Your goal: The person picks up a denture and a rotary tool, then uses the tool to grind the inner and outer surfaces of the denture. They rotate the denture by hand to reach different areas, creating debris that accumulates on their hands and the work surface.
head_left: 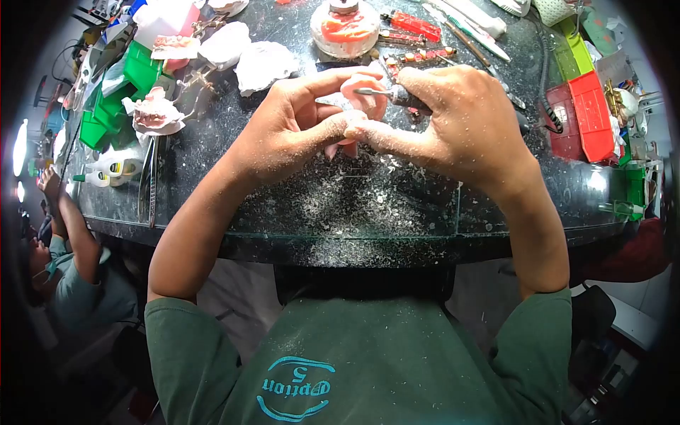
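Near the top middle of the head view, my left hand (290, 127) is closed on a pink, denture-like piece (375, 106), with its fingers behind and its thumb in front. My right hand (460, 117) grips a dark rotary handpiece (411, 99), whose metal tip (370, 91) points left and lies over the pink piece. The thumbs of both hands touch at the piece's lower edge. My fingers partly hide the piece. Pale dust covers both hands and the dark tabletop (354, 202) below them.
A glass jar with pink material (345, 30) stands beyond my hands. White plaster lumps (263, 66), green bins (106, 113) and small bottles (113, 171) are at the left. Red bins (591, 113) stand right; brushes and tools (471, 42) lie back right. A person (78, 265) is at far left.
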Available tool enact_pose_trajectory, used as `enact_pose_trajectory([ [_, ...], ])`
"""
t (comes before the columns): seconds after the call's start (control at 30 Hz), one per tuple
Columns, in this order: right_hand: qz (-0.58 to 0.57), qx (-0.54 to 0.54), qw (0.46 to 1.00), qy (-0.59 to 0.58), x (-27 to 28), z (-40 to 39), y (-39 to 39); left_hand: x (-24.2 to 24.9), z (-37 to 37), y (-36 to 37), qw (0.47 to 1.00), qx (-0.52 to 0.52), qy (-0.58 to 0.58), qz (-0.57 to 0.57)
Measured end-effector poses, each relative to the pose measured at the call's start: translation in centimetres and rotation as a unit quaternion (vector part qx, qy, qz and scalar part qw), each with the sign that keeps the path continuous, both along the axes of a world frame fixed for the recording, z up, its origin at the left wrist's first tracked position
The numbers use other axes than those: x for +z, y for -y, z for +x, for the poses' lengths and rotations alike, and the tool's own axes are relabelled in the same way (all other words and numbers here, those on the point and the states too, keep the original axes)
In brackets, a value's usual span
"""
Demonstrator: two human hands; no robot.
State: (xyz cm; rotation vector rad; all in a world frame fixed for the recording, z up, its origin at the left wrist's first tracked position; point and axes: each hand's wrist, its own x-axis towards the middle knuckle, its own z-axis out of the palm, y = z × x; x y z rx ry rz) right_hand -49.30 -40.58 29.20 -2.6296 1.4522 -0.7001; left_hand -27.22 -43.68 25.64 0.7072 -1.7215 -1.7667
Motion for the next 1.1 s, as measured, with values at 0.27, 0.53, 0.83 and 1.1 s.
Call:
enact_pose_trajectory([
  [0.27,-0.006,0.008,1.0,0.022,-0.4,0.2,0.3,-0.8,-0.1,0.0,0.999,-0.018,-0.042,0.015],
  [0.53,0.01,-0.009,0.999,0.03,-0.5,0.4,0.2,-0.9,-0.1,-0.3,0.992,-0.035,-0.078,0.09],
  [0.83,0.015,-0.023,1.0,0.008,-0.5,0.2,0.3,-0.2,-0.4,-0.5,0.992,-0.034,-0.066,0.102],
  [1.1,0.01,-0.015,1.0,-0.002,-0.1,0.2,0.0,-0.8,-0.3,0.0,1.0,-0.013,-0.015,0.001],
])
